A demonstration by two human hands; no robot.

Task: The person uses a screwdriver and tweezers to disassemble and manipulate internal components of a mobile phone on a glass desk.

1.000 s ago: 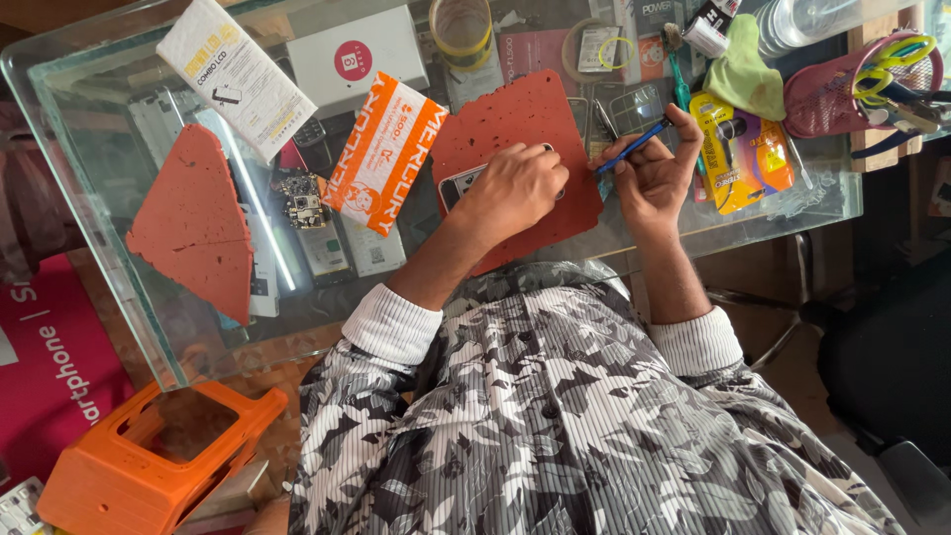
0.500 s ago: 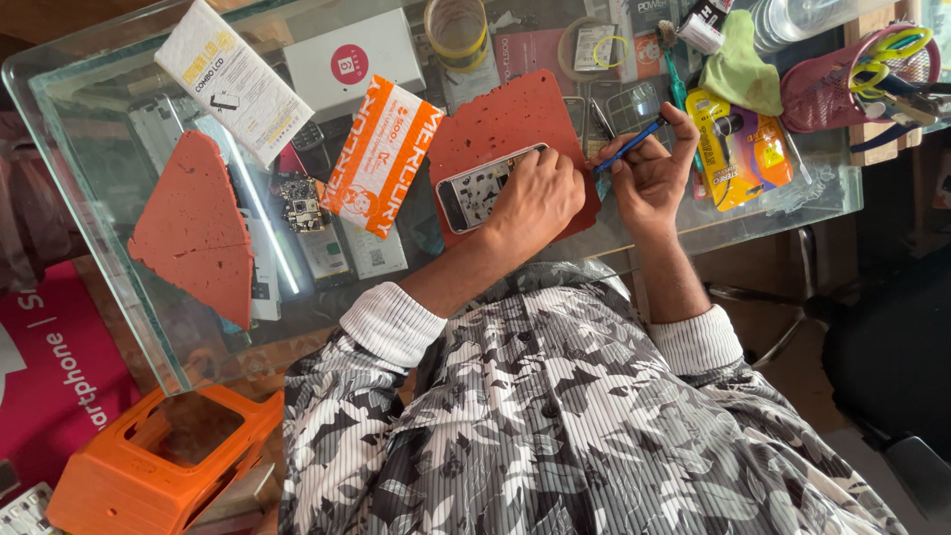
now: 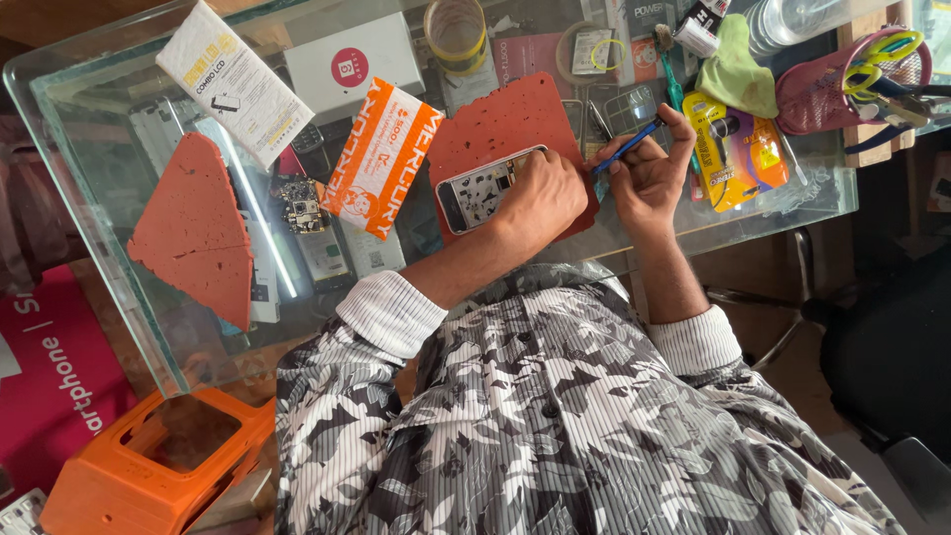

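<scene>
An opened phone [image 3: 480,191] with its inner parts showing lies on a red work mat [image 3: 515,124] on the glass table [image 3: 109,248]. My left hand [image 3: 540,193] rests over the phone's right end and grips it. Just to the right, my right hand [image 3: 649,168] holds a thin blue-handled tool [image 3: 626,146] like a pen. The tool's tip points toward the phone's edge by the left hand. The phone's right part is hidden under my fingers.
Left of the mat lie an orange packet [image 3: 381,159], a white packet [image 3: 233,79], a white box [image 3: 347,64], a circuit board [image 3: 300,205] and a red triangular mat [image 3: 193,233]. A green cloth [image 3: 735,74], yellow blister pack [image 3: 733,149] and pink basket [image 3: 842,84] sit right. An orange case [image 3: 149,466] is lower left.
My left hand has shifted right along the phone, so more of its open back shows. The right hand with the blue tool has stayed close beside it.
</scene>
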